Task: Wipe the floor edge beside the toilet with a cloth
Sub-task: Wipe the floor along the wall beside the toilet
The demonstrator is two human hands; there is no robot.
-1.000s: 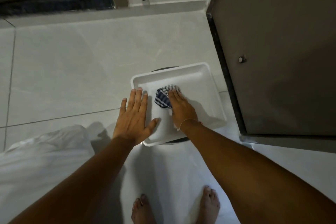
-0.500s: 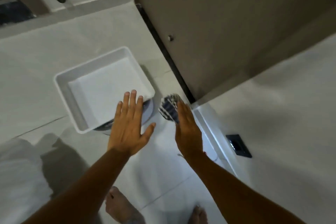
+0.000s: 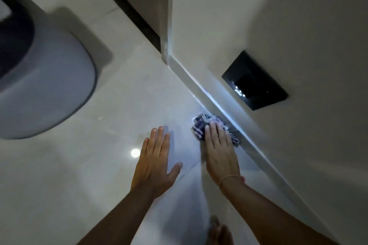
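A crumpled blue-and-white checked cloth (image 3: 201, 125) lies on the pale tiled floor (image 3: 99, 165), pressed against the white skirting (image 3: 215, 103) at the foot of the wall. My right hand (image 3: 221, 153) lies flat on top of the cloth, fingers pointing away from me and covering its near part. My left hand (image 3: 155, 163) hovers or rests on the floor just left of it, fingers spread, holding nothing. A rounded white fixture (image 3: 45, 89), partly cut off by the frame, stands at the left.
A black rectangular plate (image 3: 254, 80) is set low in the white wall above the skirting. A dark strip (image 3: 127, 6) runs along the base of a brown panel at the top. My bare foot (image 3: 221, 232) is at the bottom edge.
My right hand has carried the cloth from the white tray over to the floor edge by the wall. My left hand has left the tray. The view has swung right and the tray is out of sight.
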